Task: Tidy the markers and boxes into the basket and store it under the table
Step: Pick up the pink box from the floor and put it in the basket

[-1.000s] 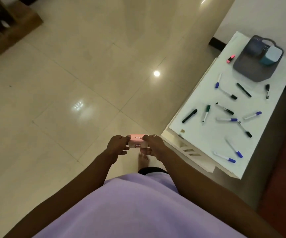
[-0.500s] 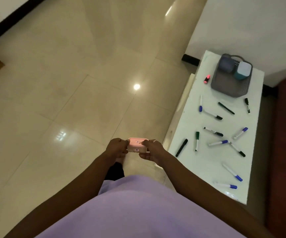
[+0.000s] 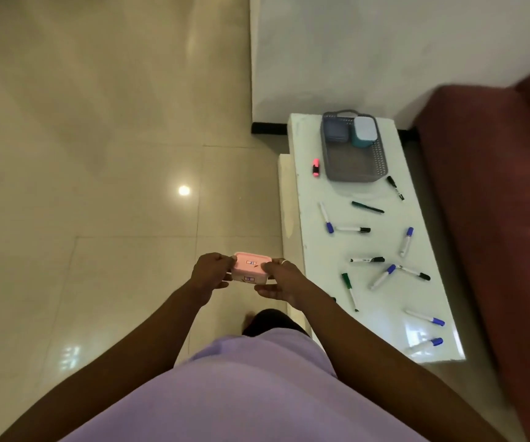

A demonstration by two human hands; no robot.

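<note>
pink box (image 3: 250, 271): held at both ends, left hand (image 3: 210, 275) and right hand (image 3: 281, 281) each closed on it; over the floor, just left of the desk (image 3: 381, 301), clear of it
box look: small, rounded corners, pink lid, label stickers on top and front
markers (image 3: 349, 290): about 11 loose on the desk, caps blue, black, green
highlighter (image 3: 315, 167): 1, pink, just left of the basket
basket (image 3: 353, 169): 1, grey, perforated, far end of the desk
boxes in basket: 2, grey (image 3: 335, 132) and teal with pale lid (image 3: 364, 132), side by side at its far end
</note>
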